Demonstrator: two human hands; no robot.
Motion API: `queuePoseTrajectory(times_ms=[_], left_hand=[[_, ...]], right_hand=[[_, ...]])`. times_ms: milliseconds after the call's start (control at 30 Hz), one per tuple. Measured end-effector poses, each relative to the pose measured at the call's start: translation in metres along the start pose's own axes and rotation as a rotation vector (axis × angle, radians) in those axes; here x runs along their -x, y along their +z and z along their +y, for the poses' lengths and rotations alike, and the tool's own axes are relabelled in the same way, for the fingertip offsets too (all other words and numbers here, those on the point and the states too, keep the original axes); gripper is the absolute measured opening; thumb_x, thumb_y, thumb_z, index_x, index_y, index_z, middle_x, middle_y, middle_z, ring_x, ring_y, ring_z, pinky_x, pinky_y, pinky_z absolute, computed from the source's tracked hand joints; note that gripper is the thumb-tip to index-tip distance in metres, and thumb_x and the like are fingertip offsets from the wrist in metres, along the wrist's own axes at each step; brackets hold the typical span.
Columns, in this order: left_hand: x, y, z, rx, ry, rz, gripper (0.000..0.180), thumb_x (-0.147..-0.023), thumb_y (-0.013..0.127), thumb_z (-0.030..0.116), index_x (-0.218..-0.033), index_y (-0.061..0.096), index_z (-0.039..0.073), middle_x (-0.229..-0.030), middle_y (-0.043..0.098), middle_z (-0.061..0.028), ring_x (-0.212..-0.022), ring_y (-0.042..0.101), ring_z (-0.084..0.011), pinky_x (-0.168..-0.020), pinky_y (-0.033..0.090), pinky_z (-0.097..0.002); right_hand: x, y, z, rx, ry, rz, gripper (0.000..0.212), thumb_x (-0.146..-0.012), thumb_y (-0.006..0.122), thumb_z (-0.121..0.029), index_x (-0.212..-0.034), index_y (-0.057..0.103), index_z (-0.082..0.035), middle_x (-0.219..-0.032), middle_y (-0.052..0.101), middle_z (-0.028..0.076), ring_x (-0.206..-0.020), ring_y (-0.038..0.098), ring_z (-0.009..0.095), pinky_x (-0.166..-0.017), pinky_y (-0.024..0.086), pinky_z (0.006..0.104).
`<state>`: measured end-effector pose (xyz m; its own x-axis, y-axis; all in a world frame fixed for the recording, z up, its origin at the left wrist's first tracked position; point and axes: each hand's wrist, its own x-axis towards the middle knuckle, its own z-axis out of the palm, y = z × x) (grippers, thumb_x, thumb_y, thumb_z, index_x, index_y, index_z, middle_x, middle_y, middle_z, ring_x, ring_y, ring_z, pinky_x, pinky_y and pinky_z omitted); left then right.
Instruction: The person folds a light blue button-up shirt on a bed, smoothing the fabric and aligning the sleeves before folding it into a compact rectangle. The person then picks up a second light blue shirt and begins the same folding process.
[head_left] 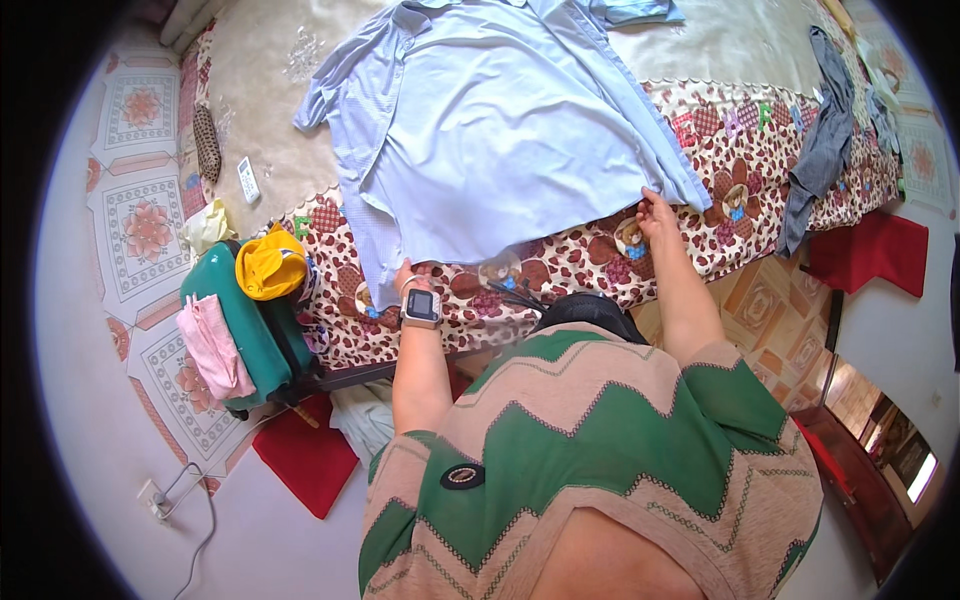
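A light blue button-front shirt [500,130] lies spread on the bed, its short sleeves toward the far side and its hem toward me. At the hem's left end, my left hand [412,270] pinches the cloth; a watch sits on that wrist. My right hand [655,213] grips the hem near its right corner, thumb and fingers closed on the fabric. Between the two hands the hem runs nearly straight, and the front panels lie folded open on either side. Some of my left fingers are hidden by the shirt.
A patterned bedspread [740,150] covers the bed. On the left stand a green suitcase [215,320] with a pink cloth [213,345] and a yellow cap [270,262]. A white remote [248,180] lies nearby. Grey trousers [822,140] hang over the right edge.
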<state>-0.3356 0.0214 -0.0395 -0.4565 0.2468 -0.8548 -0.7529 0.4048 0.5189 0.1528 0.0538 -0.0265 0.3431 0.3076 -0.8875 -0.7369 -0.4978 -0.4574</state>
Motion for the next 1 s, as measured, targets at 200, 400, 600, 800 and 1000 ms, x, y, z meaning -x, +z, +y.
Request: queuePoseTrajectory(times_ms=[200,400,600,800,1000], left_hand=[[-0.011,-0.088,0.037,-0.179,0.285,0.154,0.021,-0.079,0.047,0.014,-0.095,0.043,0.0,-0.083,0.052,-0.0132,-0.068,0.053,-0.0226,-0.056,0.047,-0.0302],[0.022,-0.106,0.021,-0.241,0.304,0.328,0.021,-0.076,0.049,0.013,-0.088,0.043,-0.004,-0.077,0.05,-0.0139,-0.062,0.051,-0.0221,-0.049,0.042,-0.0301],[0.006,-0.127,0.003,-0.15,0.159,0.117,0.04,-0.078,0.049,0.022,-0.107,0.037,-0.003,-0.102,0.045,-0.0176,-0.092,0.049,-0.0278,-0.075,0.044,-0.0357],[0.017,-0.092,-0.028,-0.092,-0.199,-0.201,0.032,-0.074,0.056,0.02,-0.098,0.047,0.003,-0.096,0.052,-0.0117,-0.089,0.051,-0.0247,-0.081,0.042,-0.0381],[0.07,-0.077,-0.064,-0.33,-0.276,-0.497,0.016,-0.072,0.057,0.005,-0.086,0.051,0.0,-0.078,0.057,-0.0085,-0.077,0.056,-0.0201,-0.072,0.047,-0.0322]], right_hand=[[0.014,-0.032,0.002,0.146,-0.017,-0.022,0.012,-0.072,0.058,-0.01,-0.068,0.046,-0.01,-0.056,0.046,-0.001,-0.043,0.042,0.007,-0.033,0.028,0.0178],[0.024,-0.072,0.03,0.315,-0.081,0.113,0.011,-0.072,0.056,-0.008,-0.066,0.047,-0.008,-0.053,0.046,-0.001,-0.041,0.041,0.006,-0.031,0.025,0.0166],[0.033,-0.073,0.048,0.284,-0.064,0.101,0.01,-0.075,0.053,-0.008,-0.069,0.045,-0.008,-0.055,0.046,0.0,-0.04,0.042,0.007,-0.029,0.026,0.017],[0.045,-0.061,0.069,0.255,0.006,-0.153,0.017,-0.073,0.06,-0.009,-0.075,0.044,-0.011,-0.062,0.048,-0.002,-0.048,0.046,0.006,-0.034,0.03,0.0153],[0.054,-0.064,0.076,0.298,0.099,-0.303,0.018,-0.07,0.061,-0.003,-0.079,0.047,-0.007,-0.066,0.051,0.0,-0.048,0.045,0.006,-0.036,0.03,0.0144]])
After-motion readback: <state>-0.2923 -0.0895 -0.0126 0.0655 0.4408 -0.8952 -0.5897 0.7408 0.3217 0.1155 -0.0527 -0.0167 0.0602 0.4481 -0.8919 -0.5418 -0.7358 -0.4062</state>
